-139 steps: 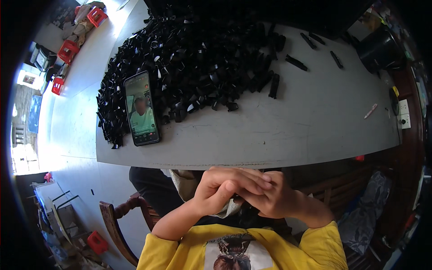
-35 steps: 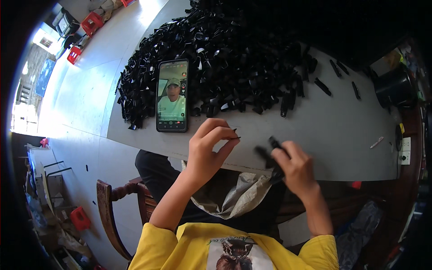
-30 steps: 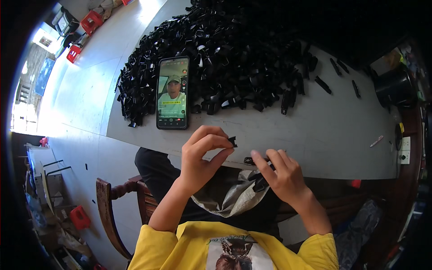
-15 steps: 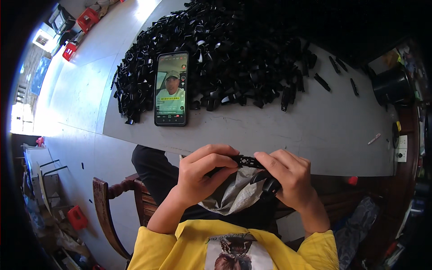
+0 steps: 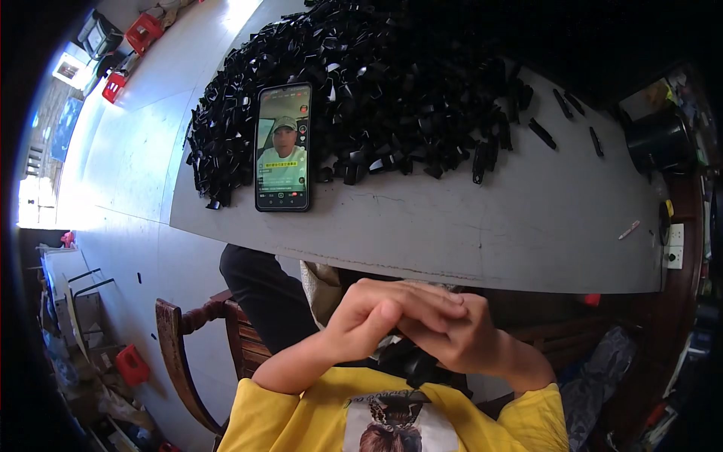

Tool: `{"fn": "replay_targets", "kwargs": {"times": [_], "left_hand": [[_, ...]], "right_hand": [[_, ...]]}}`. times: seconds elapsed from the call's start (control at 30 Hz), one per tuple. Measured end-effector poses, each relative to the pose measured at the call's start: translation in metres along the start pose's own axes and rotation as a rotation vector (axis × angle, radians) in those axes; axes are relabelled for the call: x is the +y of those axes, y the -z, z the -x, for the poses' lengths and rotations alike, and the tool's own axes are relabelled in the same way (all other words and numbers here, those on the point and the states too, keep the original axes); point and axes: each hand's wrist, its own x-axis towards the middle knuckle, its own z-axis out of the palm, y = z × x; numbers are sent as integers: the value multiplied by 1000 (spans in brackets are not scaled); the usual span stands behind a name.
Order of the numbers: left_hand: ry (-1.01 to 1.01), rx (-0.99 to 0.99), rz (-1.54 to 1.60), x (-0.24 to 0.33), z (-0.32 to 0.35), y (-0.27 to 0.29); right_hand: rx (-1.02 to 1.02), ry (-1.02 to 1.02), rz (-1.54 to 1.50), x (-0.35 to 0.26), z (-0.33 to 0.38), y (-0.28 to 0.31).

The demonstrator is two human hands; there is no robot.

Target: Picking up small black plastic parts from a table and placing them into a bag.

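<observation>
Above my lap, just off the table's near edge, my two hands are pressed together. My left hand (image 5: pixel 370 315) lies across the fingers of my right hand, its own fingers straight and close together. Whatever is between the palms is hidden. My right hand (image 5: pixel 468 337) is curled beneath, and dark black plastic pieces (image 5: pixel 413 363) show below its fingers, partly covered. A big heap of similar black plastic pieces (image 5: pixel 376 98) covers the far part of the table. In front of the heap a phone (image 5: pixel 283 151) stands upright with its screen lit, showing a video of a person.
The grey table (image 5: pixel 392 233) bears several loose black pieces (image 5: pixel 542 133) at the right and a pale pen (image 5: pixel 629 230). A black bucket (image 5: pixel 659 143) stands beyond its right edge. A wooden chair (image 5: pixel 177 339) is at my left. Pale woven cloth (image 5: pixel 321 290) hangs by my lap.
My hands have come together and moved down toward my chest. The black slotted strip held between them is now out of sight. The left hand has folded over the right.
</observation>
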Motion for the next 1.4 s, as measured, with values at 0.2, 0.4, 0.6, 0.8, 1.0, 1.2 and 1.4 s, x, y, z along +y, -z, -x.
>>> {"fn": "replay_targets", "kwargs": {"times": [0.2, 0.4, 0.6, 0.8, 1.0, 1.2, 1.4], "left_hand": [[-159, -125, -96, -22, -11, -2], [-267, 150, -971, -37, -68, 25], [-254, 90, -1624, -43, -93, 33], [-178, 70, -1691, -40, -89, 32], [-193, 83, -1674, -40, -90, 31], [-176, 37, -1704, -32, -84, 34], [-150, 203, -951, -23, -71, 29]], "right_hand": [[-42, -13, 32, -7, 11, 2], [39, -227, 391, 76, -17, 34], [-3, -195, 670, 134, -35, 46], [-163, -64, 725, 144, -40, 43], [102, -70, 665, 121, -34, 53], [223, -505, -23, 85, -4, 45], [304, -555, -148, 57, 13, 31]]}}
